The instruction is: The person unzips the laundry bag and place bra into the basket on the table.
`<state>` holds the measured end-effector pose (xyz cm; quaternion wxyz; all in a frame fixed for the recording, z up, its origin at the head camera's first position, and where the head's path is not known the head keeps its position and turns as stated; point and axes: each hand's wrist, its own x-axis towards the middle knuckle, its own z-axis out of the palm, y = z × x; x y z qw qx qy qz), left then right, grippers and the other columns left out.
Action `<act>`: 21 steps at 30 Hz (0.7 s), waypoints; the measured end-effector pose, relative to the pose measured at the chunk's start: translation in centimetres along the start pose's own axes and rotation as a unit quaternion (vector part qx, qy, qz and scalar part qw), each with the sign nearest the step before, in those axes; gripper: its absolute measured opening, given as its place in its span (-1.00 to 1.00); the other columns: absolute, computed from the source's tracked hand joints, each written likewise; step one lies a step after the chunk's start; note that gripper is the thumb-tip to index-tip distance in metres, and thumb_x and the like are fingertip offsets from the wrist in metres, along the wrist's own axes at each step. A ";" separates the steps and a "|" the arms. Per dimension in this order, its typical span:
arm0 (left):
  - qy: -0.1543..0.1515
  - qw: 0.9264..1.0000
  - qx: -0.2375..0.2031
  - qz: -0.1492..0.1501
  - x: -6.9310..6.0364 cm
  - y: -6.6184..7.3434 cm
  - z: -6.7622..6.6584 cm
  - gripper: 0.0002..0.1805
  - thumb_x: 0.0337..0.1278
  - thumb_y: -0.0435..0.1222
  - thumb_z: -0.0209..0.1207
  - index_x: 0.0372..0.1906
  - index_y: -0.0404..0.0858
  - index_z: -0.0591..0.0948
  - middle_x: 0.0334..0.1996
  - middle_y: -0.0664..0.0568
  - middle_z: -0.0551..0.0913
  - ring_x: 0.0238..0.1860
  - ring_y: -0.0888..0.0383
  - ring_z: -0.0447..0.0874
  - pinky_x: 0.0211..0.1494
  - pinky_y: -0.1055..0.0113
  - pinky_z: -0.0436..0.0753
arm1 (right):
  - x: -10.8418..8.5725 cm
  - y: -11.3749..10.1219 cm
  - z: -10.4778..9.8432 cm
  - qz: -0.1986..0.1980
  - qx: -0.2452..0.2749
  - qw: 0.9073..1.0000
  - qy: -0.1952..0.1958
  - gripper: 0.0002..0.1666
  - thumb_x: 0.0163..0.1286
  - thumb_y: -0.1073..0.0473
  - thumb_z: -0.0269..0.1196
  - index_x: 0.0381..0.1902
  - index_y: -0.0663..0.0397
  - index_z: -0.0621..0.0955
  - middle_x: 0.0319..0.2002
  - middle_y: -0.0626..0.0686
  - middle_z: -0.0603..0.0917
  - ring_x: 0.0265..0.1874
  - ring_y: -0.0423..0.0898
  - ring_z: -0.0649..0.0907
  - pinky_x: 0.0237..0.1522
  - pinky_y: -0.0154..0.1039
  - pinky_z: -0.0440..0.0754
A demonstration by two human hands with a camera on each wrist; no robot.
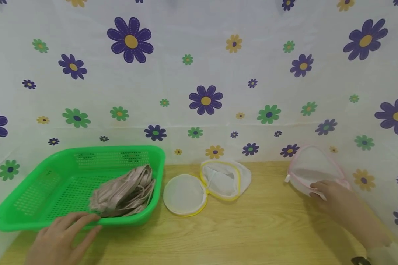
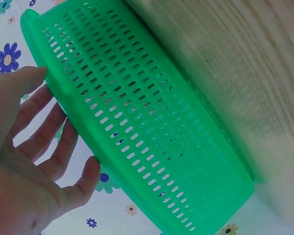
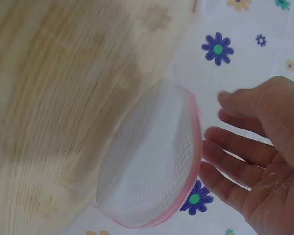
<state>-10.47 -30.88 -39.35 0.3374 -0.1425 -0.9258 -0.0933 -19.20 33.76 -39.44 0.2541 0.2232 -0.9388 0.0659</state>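
My left hand (image 1: 64, 237) is at the near rim of a green plastic basket (image 1: 16, 209), fingertips against the rim and thumb apart from the fingers. Inside the basket's right part lies a bundle of shiny beige fabric (image 1: 124, 191). Over on the right, my right hand (image 1: 335, 204) is beside a white mesh wash bag (image 1: 315, 165) with pink trim and a small white tab. Its fingers are spread loosely in the right wrist view, their tips close to the pink edge (image 3: 198, 137). Whether they press on it, I cannot tell.
Between the hands lies a yellow-trimmed mesh bag (image 1: 220, 182), opened out with its round flap (image 1: 184, 195) to the left. A flowered white sheet (image 1: 172, 73) stands behind the wooden tabletop (image 1: 238, 235) and closes in its sides.
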 end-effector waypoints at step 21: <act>-0.180 0.980 0.061 -0.057 0.4 4.2 0.2 -0.18 -0.01 0.24 0.38 0.41 0.15 0.47 0.37 -0.06 0.54 0.24 -0.30 0.60 0.14 -0.60 0.37 | -2.6 -7.5 -2.5 0.095 0.031 0.991 -0.092 0.28 0.16 -0.34 0.43 0.67 -0.26 0.01 0.48 0.48 0.30 0.31 0.74 0.28 0.19 0.63 0.23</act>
